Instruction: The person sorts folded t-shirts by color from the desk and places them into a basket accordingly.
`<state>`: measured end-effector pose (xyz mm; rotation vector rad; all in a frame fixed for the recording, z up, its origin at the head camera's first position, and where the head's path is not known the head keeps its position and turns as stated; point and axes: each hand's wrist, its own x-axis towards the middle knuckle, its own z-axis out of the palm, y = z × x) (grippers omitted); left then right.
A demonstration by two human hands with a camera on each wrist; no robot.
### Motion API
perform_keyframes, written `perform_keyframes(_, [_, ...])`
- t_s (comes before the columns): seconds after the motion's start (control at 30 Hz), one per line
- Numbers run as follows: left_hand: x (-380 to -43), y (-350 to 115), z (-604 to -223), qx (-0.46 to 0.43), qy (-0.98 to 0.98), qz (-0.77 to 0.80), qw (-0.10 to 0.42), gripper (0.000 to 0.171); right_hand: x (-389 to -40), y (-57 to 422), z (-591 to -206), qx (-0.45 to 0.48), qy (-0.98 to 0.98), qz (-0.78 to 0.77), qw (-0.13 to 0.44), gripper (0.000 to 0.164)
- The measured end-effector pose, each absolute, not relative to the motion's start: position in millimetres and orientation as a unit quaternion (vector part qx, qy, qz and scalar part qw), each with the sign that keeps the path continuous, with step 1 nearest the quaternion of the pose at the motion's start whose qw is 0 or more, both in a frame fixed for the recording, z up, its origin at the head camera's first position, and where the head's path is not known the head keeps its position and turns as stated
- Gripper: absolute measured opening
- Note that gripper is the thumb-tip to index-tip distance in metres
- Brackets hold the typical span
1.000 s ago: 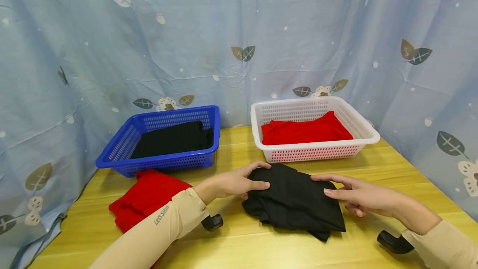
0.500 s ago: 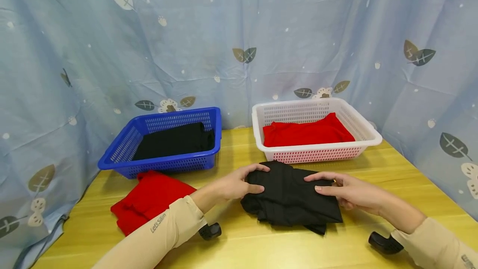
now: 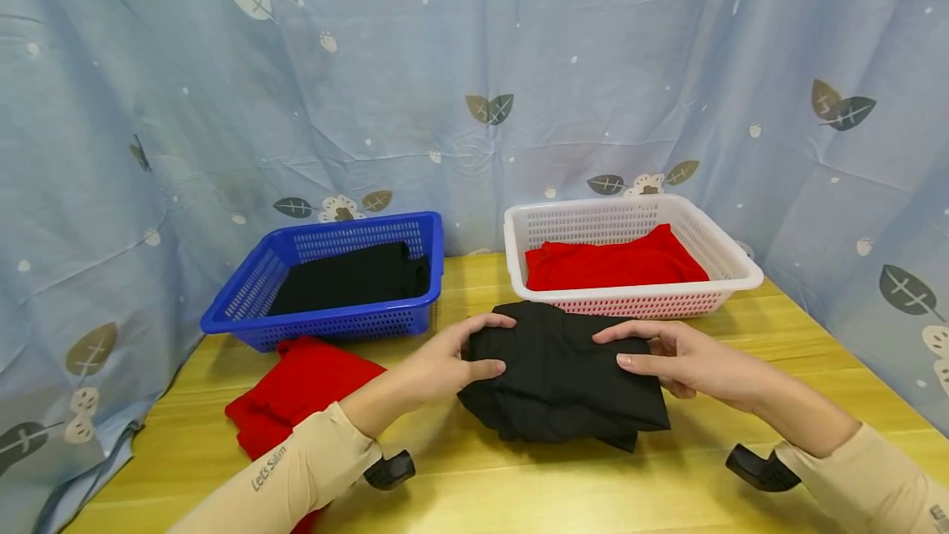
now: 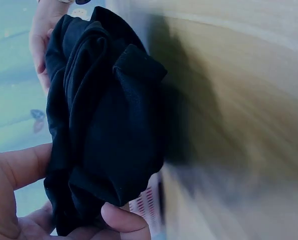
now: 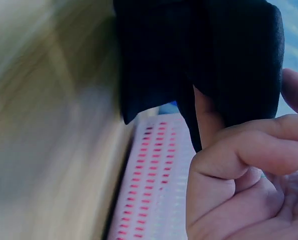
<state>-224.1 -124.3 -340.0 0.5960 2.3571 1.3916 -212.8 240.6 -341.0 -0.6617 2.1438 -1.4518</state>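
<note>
We've got left hand (image 3: 441,365) and right hand (image 3: 697,365) pinching the black cloth (image 3: 563,377) at either end, probably so it won't flop.

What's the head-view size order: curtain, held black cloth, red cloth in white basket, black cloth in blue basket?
1. Curtain
2. Held black cloth
3. Red cloth in white basket, black cloth in blue basket: too alike to rank

Beige, close-fitting fabric sleeves end in loosely creased cuffs behind the bare left hand (image 3: 448,359) and right hand (image 3: 682,359). The left sleeve (image 3: 302,472) bears small dark lettering beginning "Let's"; the right sleeve (image 3: 863,476) shows a dark marking at the near right edge. A rounded black left fitting (image 3: 390,470) and matching right fitting (image 3: 764,468) protrude beside the cuffs.
</note>
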Motion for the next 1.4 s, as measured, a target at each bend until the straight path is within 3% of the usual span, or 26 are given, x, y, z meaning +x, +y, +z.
perform_keyframes(0.47, [-218.8,-168.4,-303.3,0.195,0.83,0.506,0.126,0.054,-230.4,196.6,-304.8,-0.242,0.816,-0.487,0.194,0.044])
perform_keyframes(0.97, [-235.9,-211.2,-273.2,0.166,0.847,0.501,0.058,0.051,-276.4,147.8,-275.8,-0.252,0.804,-0.504,0.19,0.044])
perform_keyframes(1.4, [-251.3,-257.6,-249.2,0.106,0.859,0.499,0.037,0.054,-320.9,85.5,-251.4,-0.271,0.789,-0.517,0.191,0.042])
